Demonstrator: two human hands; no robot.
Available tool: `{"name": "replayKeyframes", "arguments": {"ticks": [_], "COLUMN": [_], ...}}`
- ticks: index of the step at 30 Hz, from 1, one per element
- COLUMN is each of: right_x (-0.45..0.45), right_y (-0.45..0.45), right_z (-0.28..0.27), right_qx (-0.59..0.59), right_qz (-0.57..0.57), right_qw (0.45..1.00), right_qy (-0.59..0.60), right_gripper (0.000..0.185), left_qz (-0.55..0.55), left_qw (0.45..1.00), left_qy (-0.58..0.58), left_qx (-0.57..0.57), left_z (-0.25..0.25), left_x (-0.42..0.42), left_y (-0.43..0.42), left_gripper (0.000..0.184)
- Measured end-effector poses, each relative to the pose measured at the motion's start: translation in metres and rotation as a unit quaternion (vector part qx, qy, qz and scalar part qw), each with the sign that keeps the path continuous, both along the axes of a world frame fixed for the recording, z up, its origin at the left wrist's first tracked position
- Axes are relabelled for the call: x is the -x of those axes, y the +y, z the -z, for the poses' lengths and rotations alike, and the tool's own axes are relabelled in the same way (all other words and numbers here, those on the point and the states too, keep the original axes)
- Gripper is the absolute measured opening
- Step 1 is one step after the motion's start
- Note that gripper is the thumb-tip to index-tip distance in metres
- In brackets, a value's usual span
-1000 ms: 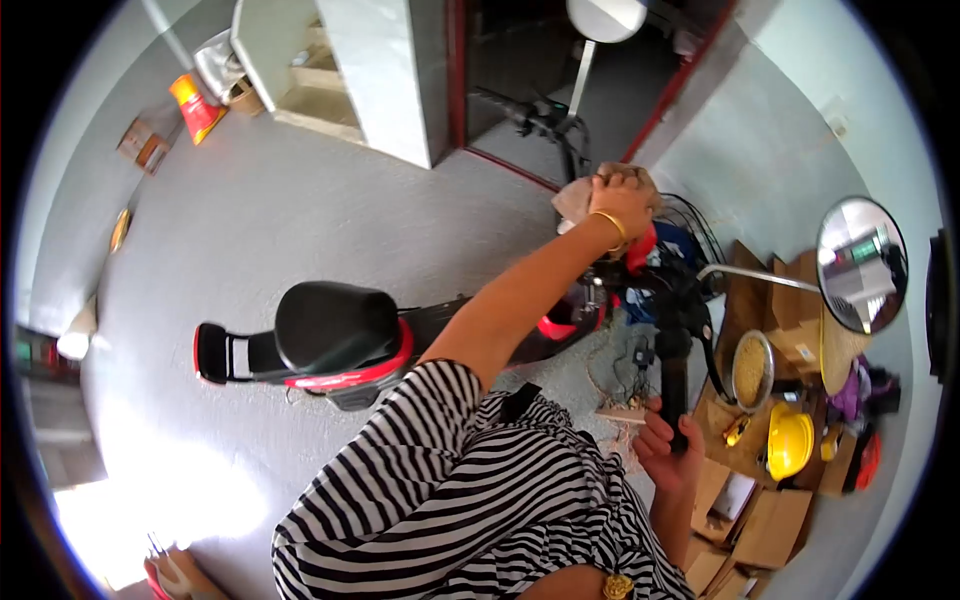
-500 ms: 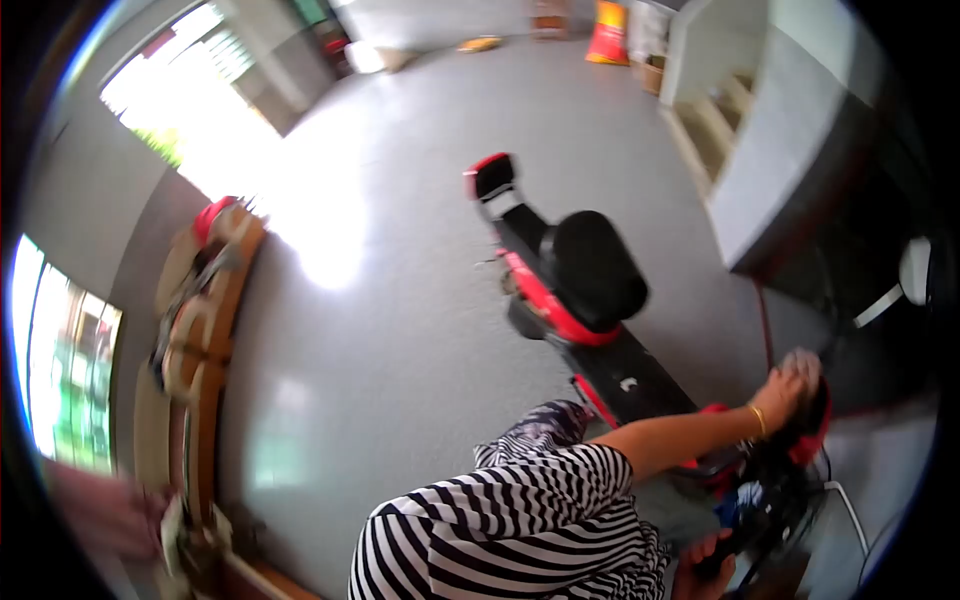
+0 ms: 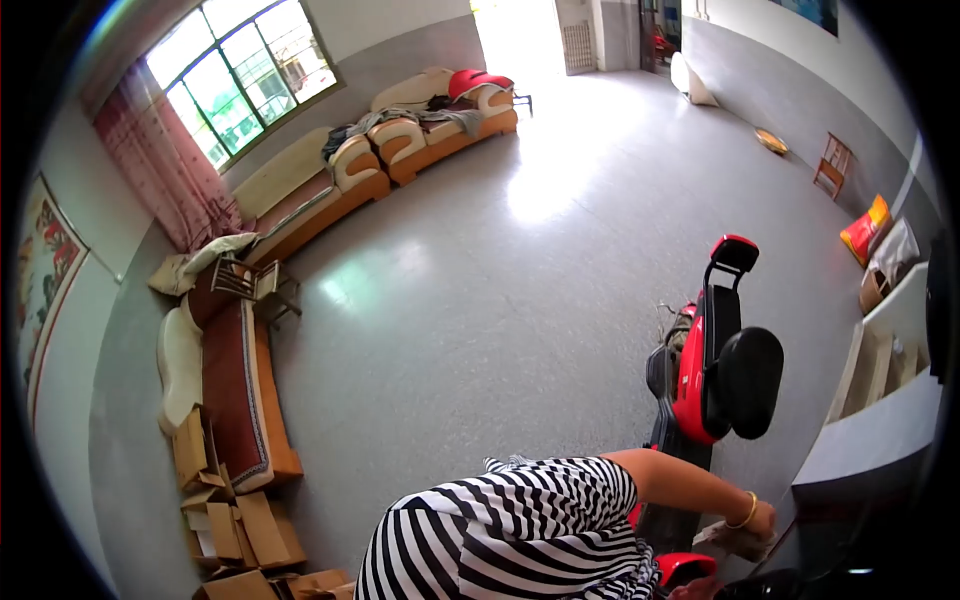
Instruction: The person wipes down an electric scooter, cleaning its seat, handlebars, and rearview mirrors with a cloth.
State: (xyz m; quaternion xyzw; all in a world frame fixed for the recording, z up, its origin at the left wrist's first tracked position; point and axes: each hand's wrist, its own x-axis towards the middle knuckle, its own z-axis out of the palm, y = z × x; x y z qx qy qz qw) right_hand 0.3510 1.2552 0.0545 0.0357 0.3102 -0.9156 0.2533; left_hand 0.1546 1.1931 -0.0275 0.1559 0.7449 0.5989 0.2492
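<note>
My left hand [image 3: 763,521], with a gold bracelet at the wrist, is closed on a greyish-brown cloth [image 3: 738,543] at the lower right, over the front of a red and black scooter [image 3: 692,395]. The scooter's black seat [image 3: 750,382] and rear rack lie farther up the view. Of my right hand [image 3: 692,588] only a small part shows at the bottom edge, beside a red part of the scooter; its fingers and anything in them cannot be made out.
Sofas [image 3: 430,135] line the window wall, and a long seat with a red mat [image 3: 232,385] stands at the left. Near it are a wooden stool [image 3: 275,290] and cardboard boxes [image 3: 265,530]. Steps [image 3: 875,370] and a red-yellow bag [image 3: 866,230] are at the right.
The view has swung left across the room, so the scooter and my hands now appear lower and farther right. The cloth stays in my left hand; my right hand, earlier on the handlebar grip, is mostly out of frame.
</note>
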Motion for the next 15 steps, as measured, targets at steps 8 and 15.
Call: {"name": "replayKeyframes", "arguments": {"ticks": [8, 15], "right_x": [0.017, -0.021], "right_y": [-0.002, 0.054], "right_z": [0.034, 0.075], "right_qx": [-0.04, -0.077], "right_qz": [-0.028, 0.06], "right_qw": [0.993, 0.973], "right_qy": [-0.108, -0.209], "right_gripper": [0.046, 0.048], "left_qz": [0.059, 0.272], "left_qw": [0.996, 0.929], "left_qy": [-0.058, 0.174], "left_qx": [0.046, 0.181], "left_z": [-0.004, -0.04], "left_x": [-0.068, -0.117], "left_y": [-0.001, -0.001], "left_gripper": [0.031, 0.044]}}
